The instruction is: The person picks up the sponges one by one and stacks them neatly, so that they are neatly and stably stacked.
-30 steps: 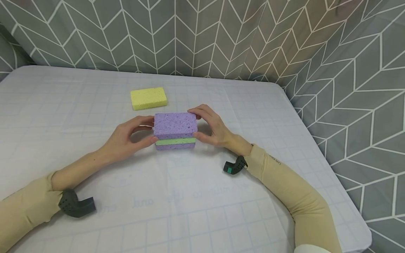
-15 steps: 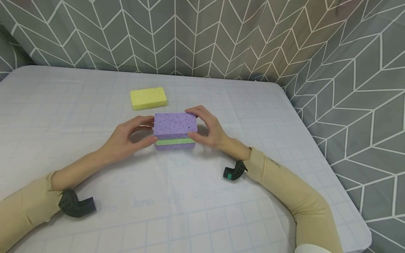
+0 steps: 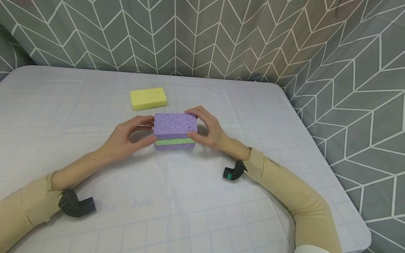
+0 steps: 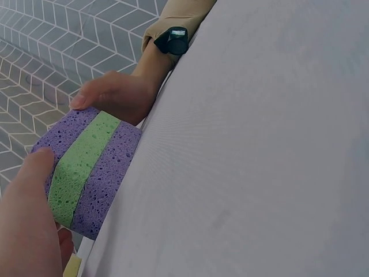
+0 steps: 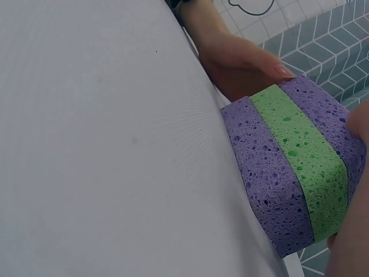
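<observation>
Three sponges are stacked on the white-covered table: a purple sponge (image 3: 175, 123) on top, a green sponge (image 3: 175, 141) in the middle and another purple sponge (image 3: 175, 147) at the bottom. At the left end, my left hand (image 3: 121, 138) holds the top sponge's corners, thumb in front and fingers behind. My right hand (image 3: 212, 130) pinches the top sponge's right end, thumb on the front edge, fingertips at the back edge. Both wrist views show the layers lying flush, with the lowest purple sponge (image 5: 262, 173) on the cloth. The stack's back is hidden.
A yellow sponge (image 3: 148, 98) lies flat behind the stack, slightly left. The white tablecloth (image 3: 202, 218) has a faint grid and lettering. A grey curtain (image 3: 171, 38) with white chevron lines hangs behind and at the right of the table.
My right hand has shifted slightly left along the top purple sponge, its thumb and fingers moving in from the right end. The left hand and the stack look unmoved.
</observation>
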A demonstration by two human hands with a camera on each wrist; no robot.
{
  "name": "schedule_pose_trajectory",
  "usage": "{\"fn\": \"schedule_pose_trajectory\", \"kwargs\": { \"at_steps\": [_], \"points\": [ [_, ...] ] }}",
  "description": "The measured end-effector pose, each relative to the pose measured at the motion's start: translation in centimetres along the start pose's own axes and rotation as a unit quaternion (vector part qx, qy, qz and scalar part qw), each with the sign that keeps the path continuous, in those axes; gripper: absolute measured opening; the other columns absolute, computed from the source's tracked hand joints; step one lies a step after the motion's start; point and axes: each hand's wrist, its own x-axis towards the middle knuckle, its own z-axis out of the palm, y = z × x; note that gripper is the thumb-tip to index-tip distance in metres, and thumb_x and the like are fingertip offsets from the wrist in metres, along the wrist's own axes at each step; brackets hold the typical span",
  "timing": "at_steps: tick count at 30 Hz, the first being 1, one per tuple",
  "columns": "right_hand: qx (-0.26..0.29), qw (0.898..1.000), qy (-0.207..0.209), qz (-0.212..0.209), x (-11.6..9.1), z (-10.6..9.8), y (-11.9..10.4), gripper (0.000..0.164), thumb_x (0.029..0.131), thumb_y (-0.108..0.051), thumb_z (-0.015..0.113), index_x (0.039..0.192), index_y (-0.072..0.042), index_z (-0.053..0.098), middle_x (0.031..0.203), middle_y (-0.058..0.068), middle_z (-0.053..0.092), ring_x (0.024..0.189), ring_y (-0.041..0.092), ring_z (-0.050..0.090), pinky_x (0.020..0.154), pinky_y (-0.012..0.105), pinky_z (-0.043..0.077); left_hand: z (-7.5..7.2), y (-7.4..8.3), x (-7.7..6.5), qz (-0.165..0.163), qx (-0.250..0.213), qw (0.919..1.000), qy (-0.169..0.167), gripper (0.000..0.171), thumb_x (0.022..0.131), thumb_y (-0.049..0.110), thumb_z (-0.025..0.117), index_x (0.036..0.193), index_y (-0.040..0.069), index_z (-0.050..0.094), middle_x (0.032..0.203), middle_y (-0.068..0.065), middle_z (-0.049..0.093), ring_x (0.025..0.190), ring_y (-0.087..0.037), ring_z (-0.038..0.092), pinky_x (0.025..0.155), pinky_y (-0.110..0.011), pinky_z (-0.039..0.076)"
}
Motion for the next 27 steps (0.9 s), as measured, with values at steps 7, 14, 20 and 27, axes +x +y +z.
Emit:
{"fn": "schedule_pose_trajectory", "kwargs": {
  "at_steps": [7, 14, 20, 27],
  "points": [
    [-0.004, 1.000, -0.001, 0.006, 0.0, 0.0, -0.1, 0.071, 0.093, -0.055, 0.056, 0.130, 0.006, 0.055, 0.120, 0.018, 0.060, 0.106, 0.023, 0.056, 0.095, 0.035, 0.051, -0.2, 0.0, 0.0, -0.005, -0.002, 0.9999, 0.009, 0.056, 0.087, 0.001, 0.075, 0.139, 0.014, 0.057, 0.130, 0.000, 0.064, 0.119, -0.005, 0.059, 0.105, -0.019, 0.047],
    [-0.005, 1.000, 0.000, 0.002, 0.0, 0.0, -0.1, 0.071, 0.094, -0.055, 0.055, 0.129, 0.007, 0.055, 0.119, 0.018, 0.060, 0.104, 0.023, 0.056, 0.093, 0.034, 0.051, -0.4, 0.0, 0.2, 0.012, -0.008, 0.9995, 0.028, 0.050, 0.087, -0.004, 0.072, 0.134, 0.007, 0.060, 0.126, -0.007, 0.065, 0.117, -0.006, 0.060, 0.104, -0.020, 0.048],
    [-0.006, 1.000, -0.001, 0.001, 0.1, 0.1, 0.0, 0.072, 0.095, -0.056, 0.054, 0.129, 0.007, 0.054, 0.119, 0.018, 0.060, 0.103, 0.022, 0.056, 0.091, 0.033, 0.052, -0.7, -0.4, 0.6, 0.013, 0.017, 0.9981, 0.058, 0.042, 0.089, -0.002, 0.070, 0.130, 0.006, 0.062, 0.123, -0.013, 0.066, 0.112, -0.012, 0.063, 0.103, -0.017, 0.048],
    [-0.005, 1.000, -0.005, 0.001, 0.1, 0.1, 0.0, 0.072, 0.095, -0.056, 0.053, 0.130, 0.007, 0.054, 0.119, 0.018, 0.059, 0.101, 0.022, 0.056, 0.088, 0.033, 0.052, -1.6, -1.5, 1.1, 0.010, 0.064, 0.9920, 0.109, 0.040, 0.086, -0.003, 0.074, 0.125, 0.002, 0.065, 0.116, -0.014, 0.067, 0.106, -0.007, 0.064, 0.100, -0.015, 0.048]
  ]
}}
